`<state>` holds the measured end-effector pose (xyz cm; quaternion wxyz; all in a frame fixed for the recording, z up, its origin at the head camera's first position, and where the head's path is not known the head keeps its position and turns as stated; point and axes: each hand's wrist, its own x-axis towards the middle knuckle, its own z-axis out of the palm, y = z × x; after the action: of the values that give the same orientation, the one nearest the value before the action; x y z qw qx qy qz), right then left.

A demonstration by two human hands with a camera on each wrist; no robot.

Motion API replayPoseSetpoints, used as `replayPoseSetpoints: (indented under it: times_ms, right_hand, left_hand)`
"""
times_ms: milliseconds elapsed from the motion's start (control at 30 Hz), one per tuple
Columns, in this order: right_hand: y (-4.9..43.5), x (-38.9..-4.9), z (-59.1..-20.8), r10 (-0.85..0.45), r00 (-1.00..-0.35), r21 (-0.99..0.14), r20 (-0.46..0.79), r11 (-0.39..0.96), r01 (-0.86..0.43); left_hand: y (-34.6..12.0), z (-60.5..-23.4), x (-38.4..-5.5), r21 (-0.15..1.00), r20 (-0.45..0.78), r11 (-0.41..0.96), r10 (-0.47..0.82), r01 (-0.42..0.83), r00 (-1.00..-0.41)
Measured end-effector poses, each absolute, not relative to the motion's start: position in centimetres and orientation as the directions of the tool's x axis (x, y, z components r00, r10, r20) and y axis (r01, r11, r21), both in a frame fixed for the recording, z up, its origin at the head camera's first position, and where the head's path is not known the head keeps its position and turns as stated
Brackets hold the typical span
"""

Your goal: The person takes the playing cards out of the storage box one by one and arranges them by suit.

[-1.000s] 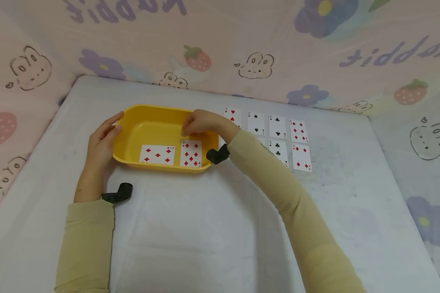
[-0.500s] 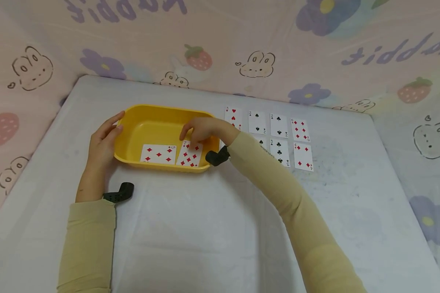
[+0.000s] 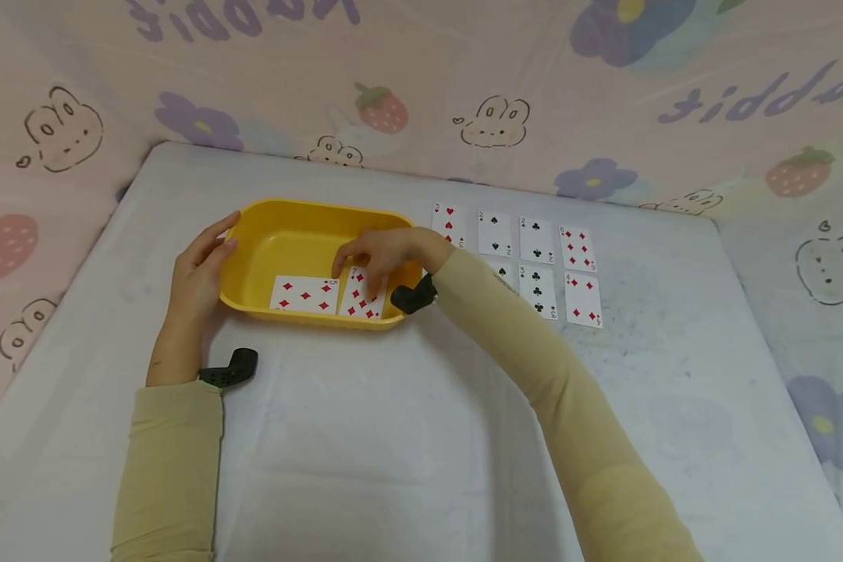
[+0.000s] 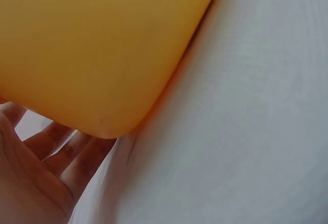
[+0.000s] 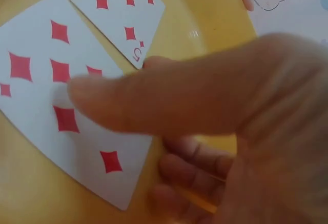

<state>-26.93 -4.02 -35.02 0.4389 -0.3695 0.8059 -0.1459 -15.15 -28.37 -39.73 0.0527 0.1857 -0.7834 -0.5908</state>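
A yellow plastic basin [image 3: 281,250] lies on the table. At its left end my left hand [image 3: 198,273] grips the rim, thumb on it and the other fingers along the outer wall. Inside, by the near wall, lie a five of diamonds [image 3: 304,295] and a tilted seven of diamonds [image 3: 357,303]. My right hand [image 3: 388,248] reaches in over the right rim. Its thumb [image 5: 118,101] is over the seven's face, seemingly pressing it. The index fingertip is close to the five's corner; whether it touches is hidden. The remaining fingers are bent beneath the hand.
Right of the basin, playing cards lie face up in two rows, among them a six of diamonds [image 3: 578,249], a four of diamonds [image 3: 583,300] and a two of clubs [image 3: 536,240]. My right forearm covers part of the lower row. A patterned curtain [image 3: 421,70] hangs behind the table.
My right hand has come down onto the seven of diamonds, which has turned from upright to tilted. Its index finger has moved left toward the five. My left hand stays on the basin.
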Motion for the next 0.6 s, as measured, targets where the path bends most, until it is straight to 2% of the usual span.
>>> replayPoseSetpoints:
  times_ms: [100,367,600]
  right_hand:
    - [-4.15,-27.11,-35.18,-0.716,-0.330,-0.544,-0.615,0.689,-0.479]
    - [-4.72,-26.75,-35.01,-0.673,-0.358,-0.467,-0.647,0.721,-0.511]
    - [-4.81,-26.39,-34.75,-0.676,-0.385,-0.416,-0.628,0.710,-0.568]
  left_hand:
    - [-28.36,-39.79,-15.18,0.946,-0.132,0.235,-0.354,-0.224,-0.926]
    - [-28.32,-39.87,-15.07,0.935,-0.146,0.256,-0.356,-0.247,-0.923]
    - [-28.42,-39.86,-15.18,0.936,-0.145,0.253,-0.357,-0.245,-0.923]
